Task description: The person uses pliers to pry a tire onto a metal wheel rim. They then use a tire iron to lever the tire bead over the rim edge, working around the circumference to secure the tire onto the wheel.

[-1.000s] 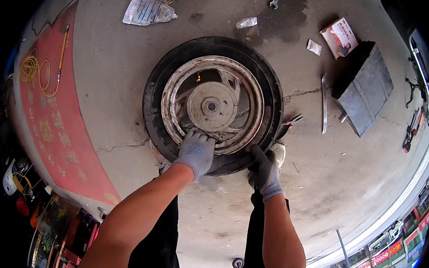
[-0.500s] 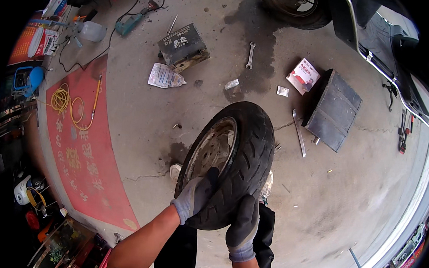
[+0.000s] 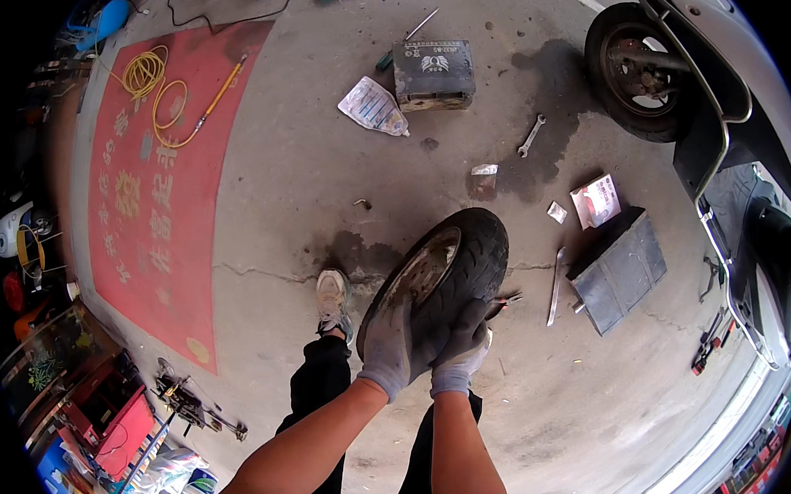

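Observation:
A small scooter-type wheel, a black treaded tire on a dirty metal rim, stands tilted in front of my legs. Both my hands wear grey gloves with dark palms. My left hand grips the near part of the tire on the rim side, its fingers partly hidden. Close beside it, my right hand is closed on the tread at the near right. Red-handled pliers lie on the floor just right of the tire. Beyond them is a flat metal tire lever.
A dark battery-like box, plastic pouch and wrench lie ahead. To the right are a grey metal box, a small carton and a parked scooter. A yellow hose lies on a red mat at left.
My left hand has shifted along the tire toward my right hand, and the two are now close together. The view has swung, bringing my left shoe, the pliers and more of the scooter into sight.

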`<state>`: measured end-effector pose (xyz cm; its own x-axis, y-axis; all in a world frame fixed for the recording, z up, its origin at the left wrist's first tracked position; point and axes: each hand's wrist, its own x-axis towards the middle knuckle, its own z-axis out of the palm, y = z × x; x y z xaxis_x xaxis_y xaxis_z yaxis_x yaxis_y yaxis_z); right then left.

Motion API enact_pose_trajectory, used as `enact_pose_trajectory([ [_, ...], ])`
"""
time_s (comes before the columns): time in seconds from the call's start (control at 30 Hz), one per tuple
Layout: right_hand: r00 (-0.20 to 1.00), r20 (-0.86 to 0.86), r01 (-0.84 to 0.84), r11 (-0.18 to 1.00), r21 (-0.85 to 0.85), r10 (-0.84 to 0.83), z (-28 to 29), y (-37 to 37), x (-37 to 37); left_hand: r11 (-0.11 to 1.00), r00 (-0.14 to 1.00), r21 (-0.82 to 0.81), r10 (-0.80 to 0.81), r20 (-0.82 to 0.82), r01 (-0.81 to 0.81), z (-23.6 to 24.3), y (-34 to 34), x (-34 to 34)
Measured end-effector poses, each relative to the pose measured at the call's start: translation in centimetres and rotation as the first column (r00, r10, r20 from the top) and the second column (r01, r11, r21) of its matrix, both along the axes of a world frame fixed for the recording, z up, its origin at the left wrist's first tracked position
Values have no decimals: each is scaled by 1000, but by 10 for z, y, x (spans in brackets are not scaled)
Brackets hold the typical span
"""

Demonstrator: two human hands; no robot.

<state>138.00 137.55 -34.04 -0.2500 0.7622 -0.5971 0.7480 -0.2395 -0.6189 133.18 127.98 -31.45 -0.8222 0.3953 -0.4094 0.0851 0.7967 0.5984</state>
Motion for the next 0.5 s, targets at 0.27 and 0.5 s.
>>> enact_pose_trajectory([
  [0.27,996,-30,-80,996,39,82,3,-1,1,994,995,69,90,-41,-87,-2,-3,3],
  [0.5,993,-27,-111,983,145,116,0,-17,-5,986,989,84,139,46,-142,-1,-23,-5],
])
